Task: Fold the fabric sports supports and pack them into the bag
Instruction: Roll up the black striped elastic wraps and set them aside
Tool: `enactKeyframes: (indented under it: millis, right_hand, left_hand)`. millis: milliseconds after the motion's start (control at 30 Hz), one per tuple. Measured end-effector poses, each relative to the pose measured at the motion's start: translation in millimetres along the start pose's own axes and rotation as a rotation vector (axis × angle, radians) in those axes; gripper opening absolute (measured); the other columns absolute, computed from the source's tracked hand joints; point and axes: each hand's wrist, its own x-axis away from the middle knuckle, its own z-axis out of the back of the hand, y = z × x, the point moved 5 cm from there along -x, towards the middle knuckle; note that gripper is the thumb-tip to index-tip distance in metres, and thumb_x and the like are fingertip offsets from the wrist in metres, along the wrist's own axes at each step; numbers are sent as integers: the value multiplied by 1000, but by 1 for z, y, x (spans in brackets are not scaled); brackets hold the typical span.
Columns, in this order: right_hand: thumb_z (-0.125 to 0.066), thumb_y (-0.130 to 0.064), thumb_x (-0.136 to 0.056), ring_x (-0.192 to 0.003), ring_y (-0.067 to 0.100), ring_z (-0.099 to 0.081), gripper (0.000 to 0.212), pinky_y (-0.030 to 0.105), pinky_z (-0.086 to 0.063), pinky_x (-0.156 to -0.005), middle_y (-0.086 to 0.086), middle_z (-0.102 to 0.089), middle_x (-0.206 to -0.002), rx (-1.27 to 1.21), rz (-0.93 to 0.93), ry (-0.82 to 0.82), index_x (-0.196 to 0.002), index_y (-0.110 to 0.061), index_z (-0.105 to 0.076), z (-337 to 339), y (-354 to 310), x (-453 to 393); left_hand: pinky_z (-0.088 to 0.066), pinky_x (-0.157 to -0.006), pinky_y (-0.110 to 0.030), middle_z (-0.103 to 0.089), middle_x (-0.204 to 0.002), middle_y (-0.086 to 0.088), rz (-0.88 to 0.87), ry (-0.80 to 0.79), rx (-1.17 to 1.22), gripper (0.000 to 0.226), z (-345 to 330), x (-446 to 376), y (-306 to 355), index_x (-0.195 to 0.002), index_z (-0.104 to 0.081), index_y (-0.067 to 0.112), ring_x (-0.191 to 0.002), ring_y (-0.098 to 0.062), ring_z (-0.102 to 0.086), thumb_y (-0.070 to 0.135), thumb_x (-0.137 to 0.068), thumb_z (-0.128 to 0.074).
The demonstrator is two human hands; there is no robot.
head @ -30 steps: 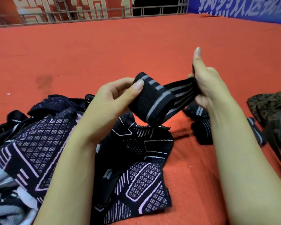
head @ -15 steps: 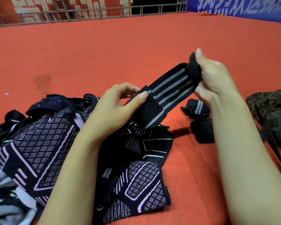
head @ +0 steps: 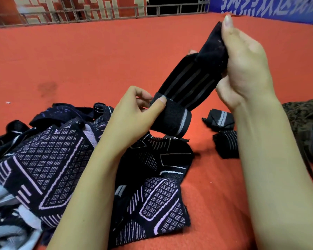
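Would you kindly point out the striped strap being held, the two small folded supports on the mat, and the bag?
Strap (head: 188, 83), head view: its striped middle.
Folded supports (head: 220, 120), head view: the farther one's grey stripe.
Bag (head: 300, 120), head view: its patterned fabric at the right edge.

The right hand (head: 242, 69) covers the upper end of the black strap (head: 192, 83), so how that end is folded inside the grip cannot be told. The left hand (head: 132, 116) hides the near edge of the strap's rolled lower end. Both forearms block parts of the patterned supports (head: 49, 170), which also run off the left and bottom edges. The right forearm hides one side of the two folded pieces (head: 222, 134). The dark bag (head: 304, 120) is cut by the right edge. Blue banner (head: 271, 6) lettering is cropped and blurred.
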Motion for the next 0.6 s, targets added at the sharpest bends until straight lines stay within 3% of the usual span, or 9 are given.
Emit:
enactKeyframes:
  millis: [67,133,200,300,433,600]
  right_hand:
    - [-60,-22,-106,-69,19,-57,27,64,-52,-101,-3,-59,-66,56,42,-48,-81,-12,-62,-9,-2,3]
    - [-61,-21,-105,-72,20,-57,23,68,-54,-94,-2,-57,-69,83,72,-87,-85,-10,-63,-18,-4,8]
    - [-58,-17,-107,-65,18,-60,21,57,-62,-80,0,-55,-70,81,75,-118,-89,-6,-61,-26,-4,14]
    - [-56,-14,-107,-59,17,-62,19,47,-63,-71,1,-54,-69,89,68,-153,-91,-4,-59,-34,-2,20]
    - [-56,-13,-107,-58,15,-61,19,46,-63,-70,4,-53,-72,101,55,-171,-91,-4,-58,-40,1,24]
    - [-57,-14,-107,-56,15,-62,19,45,-63,-70,0,-54,-67,109,38,-182,-90,-5,-58,-41,4,26]
  left_hand:
    - [-60,-81,-44,-75,-92,8,64,-40,75,34,-2,0,-1,-110,-61,36,-88,-16,-71,56,-83,-68]
    - [-62,-79,-45,-74,-99,4,125,-116,194,26,-7,1,1,-115,-67,34,-93,-17,-72,42,-90,-66]
    - [-60,-62,-33,-68,-93,5,172,-175,313,17,-11,3,5,-110,-71,26,-77,-6,-66,23,-99,-59]
    - [-49,-47,-23,-59,-78,6,265,-217,436,16,-15,6,8,-96,-67,21,-60,-5,-56,17,-101,-52]
    - [-52,-44,-22,-54,-63,-1,402,-309,671,16,-20,8,6,-86,-57,13,-47,-9,-55,14,-100,-49]
    - [-52,-40,-20,-56,-59,-1,502,-388,851,29,-24,9,4,-78,-63,9,-44,-10,-58,13,-100,-45]
